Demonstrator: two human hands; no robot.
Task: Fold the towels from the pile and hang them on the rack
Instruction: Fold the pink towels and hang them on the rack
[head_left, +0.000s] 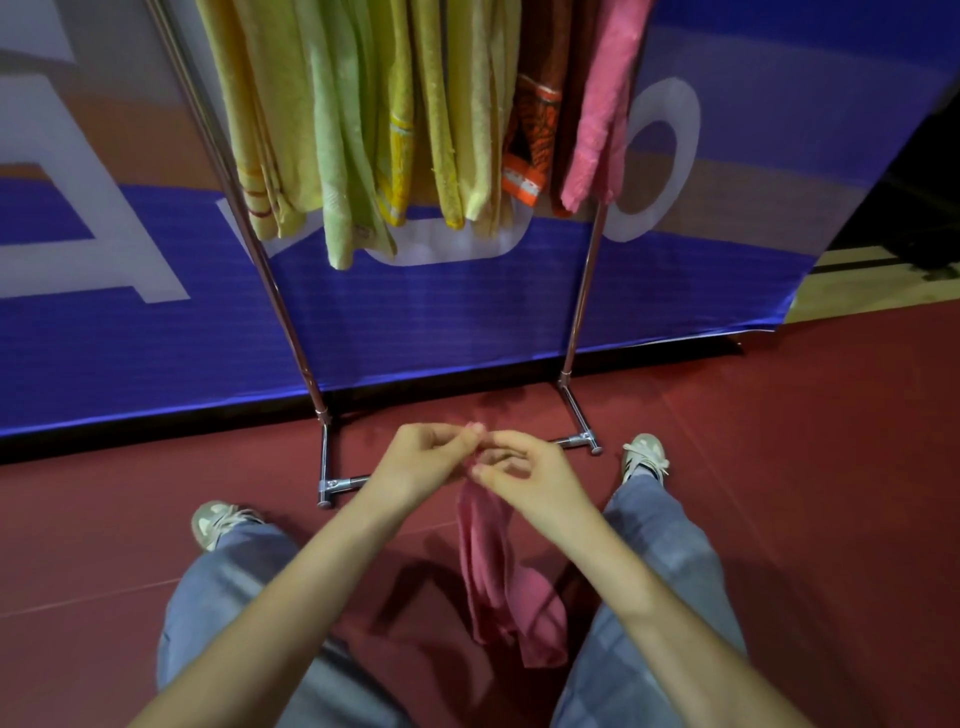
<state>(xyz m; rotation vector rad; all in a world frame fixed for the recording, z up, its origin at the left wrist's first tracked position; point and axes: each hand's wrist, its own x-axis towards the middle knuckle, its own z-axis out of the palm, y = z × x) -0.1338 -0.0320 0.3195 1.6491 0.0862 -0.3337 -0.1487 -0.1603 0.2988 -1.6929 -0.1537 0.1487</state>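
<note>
Folding step in hand: left hand (415, 465) and right hand (524, 475) both pinch the top edge of a dusty-pink terry towel (498, 577) hanging between the knees, below the chrome rack (582, 306); next, I judge, spread corners and halve it.

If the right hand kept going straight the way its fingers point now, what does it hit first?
The right hand points left, toward the left hand. It would meet that hand's fingertips almost at once, with the top edge of the pink towel pinched between them. Depth is unclear, but they look nearly touching.
</note>
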